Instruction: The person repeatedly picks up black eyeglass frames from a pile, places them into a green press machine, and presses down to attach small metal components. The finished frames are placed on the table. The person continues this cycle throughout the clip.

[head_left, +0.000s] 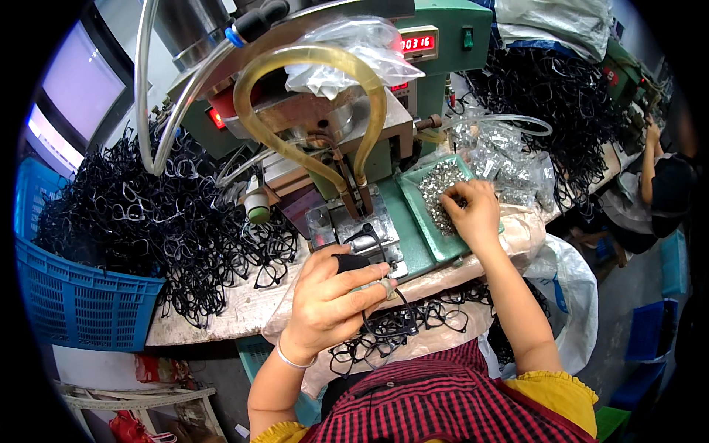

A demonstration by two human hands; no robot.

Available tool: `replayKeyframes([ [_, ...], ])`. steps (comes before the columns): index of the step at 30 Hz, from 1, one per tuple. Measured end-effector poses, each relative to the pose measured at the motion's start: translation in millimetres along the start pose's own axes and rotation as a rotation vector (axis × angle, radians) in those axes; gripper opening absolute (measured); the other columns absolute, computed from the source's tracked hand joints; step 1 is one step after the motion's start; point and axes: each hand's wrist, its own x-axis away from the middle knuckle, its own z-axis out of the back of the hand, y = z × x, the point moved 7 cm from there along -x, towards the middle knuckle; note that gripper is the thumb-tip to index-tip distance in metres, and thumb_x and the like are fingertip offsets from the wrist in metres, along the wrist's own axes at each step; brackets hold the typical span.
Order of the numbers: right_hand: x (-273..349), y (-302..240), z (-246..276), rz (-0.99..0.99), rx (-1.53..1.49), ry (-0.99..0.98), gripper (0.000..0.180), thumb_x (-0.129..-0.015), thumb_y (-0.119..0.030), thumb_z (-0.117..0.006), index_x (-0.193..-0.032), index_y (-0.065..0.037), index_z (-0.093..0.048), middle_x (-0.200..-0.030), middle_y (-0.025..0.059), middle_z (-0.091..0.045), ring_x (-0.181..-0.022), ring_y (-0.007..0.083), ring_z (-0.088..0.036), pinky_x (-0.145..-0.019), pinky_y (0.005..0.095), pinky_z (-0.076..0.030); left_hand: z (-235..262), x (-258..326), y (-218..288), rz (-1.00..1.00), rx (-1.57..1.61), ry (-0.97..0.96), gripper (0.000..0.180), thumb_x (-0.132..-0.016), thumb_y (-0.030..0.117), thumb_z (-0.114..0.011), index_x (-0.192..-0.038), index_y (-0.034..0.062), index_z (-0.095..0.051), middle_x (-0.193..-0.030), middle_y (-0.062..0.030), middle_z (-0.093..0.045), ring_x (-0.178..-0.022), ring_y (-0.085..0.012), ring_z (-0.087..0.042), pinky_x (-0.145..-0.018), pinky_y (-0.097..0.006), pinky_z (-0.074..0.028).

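Observation:
My left hand (332,299) is closed around a black eyeglass frame (399,299), part of which rests at the metal fixture (382,221) under the machine's two copper-coloured electrode tips (356,201). A dark cover wraps one finger of this hand, and a pale one sits on another fingertip. To the right, a green tray (443,253) holds a heap of tiny shiny metal parts (437,193). My right hand (476,213) reaches into that heap with thumb and fingers pinched together. What sits between those fingertips is hidden.
Black eyeglass frames (214,221) pile up left of the machine (443,40), beside a blue crate (88,295). More frames (421,317) lie on my lap side. Clear bags (509,159) sit behind the tray. A yellowish hose (255,63) loops overhead. Another person (642,184) works at far right.

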Motion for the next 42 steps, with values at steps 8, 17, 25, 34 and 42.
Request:
replayKeyframes([
  [8,-10,-24,-50,0.468,0.32,-0.149,0.018,-0.076,-0.014,-0.07,-0.091,-0.009,-0.063,-0.104,0.007,-0.06,-0.114,0.0268,-0.055,-0.077,0.0436,-0.047,-3,10,-5,-0.013,0.035,0.069,0.024,-0.071,0.008,-0.082,-0.093,0.0134,-0.075,-0.107,-0.004,-0.075,-0.076,-0.0204,-0.065,-0.089,-0.045,-0.052],
  [17,1,43,-29,-0.216,-0.464,-0.048,0.012,-0.087,-0.006,-0.072,-0.098,0.0,-0.073,-0.093,0.0105,-0.072,-0.083,0.0176,-0.068,-0.075,0.0301,-0.052,118,124,2,0.456,-0.398,0.773,0.014,-0.092,-0.001,-0.061,-0.104,-0.0049,-0.067,-0.115,-0.0141,-0.07,-0.101,-0.025,-0.067,-0.091,-0.034,-0.052],
  [25,-6,-1,-42,-0.31,-0.699,-0.111,0.013,-0.085,-0.002,-0.073,-0.098,-0.001,-0.073,-0.086,0.0032,-0.071,-0.076,0.0092,-0.062,-0.072,0.0234,-0.049,106,79,-130,0.595,-0.607,0.197,0.027,-0.077,-0.001,-0.071,-0.102,0.0083,-0.071,-0.093,-0.0083,-0.069,-0.085,-0.0298,-0.062,-0.077,-0.039,-0.05],
  [34,50,44,38,-0.28,-0.345,0.023,0.015,-0.084,-0.004,-0.072,-0.099,-0.001,-0.074,-0.093,0.0087,-0.071,-0.09,0.0178,-0.065,-0.085,0.0304,-0.049,57,168,-193,0.746,-0.355,0.4,0.042,-0.084,0.001,-0.071,-0.124,0.0048,-0.062,-0.094,-0.011,-0.068,-0.082,-0.0226,-0.064,-0.08,-0.035,-0.054],
  [42,32,-55,51,0.084,-0.523,-0.104,0.013,-0.076,0.001,-0.071,-0.088,-0.002,-0.074,-0.089,0.0097,-0.071,-0.09,0.0243,-0.065,-0.085,0.0357,-0.05,94,185,-164,1.043,0.773,0.965,0.032,-0.106,0.03,-0.048,-0.127,0.0079,-0.058,-0.086,0.0009,-0.055,-0.064,-0.0057,-0.044,-0.054,-0.021,-0.037],
])
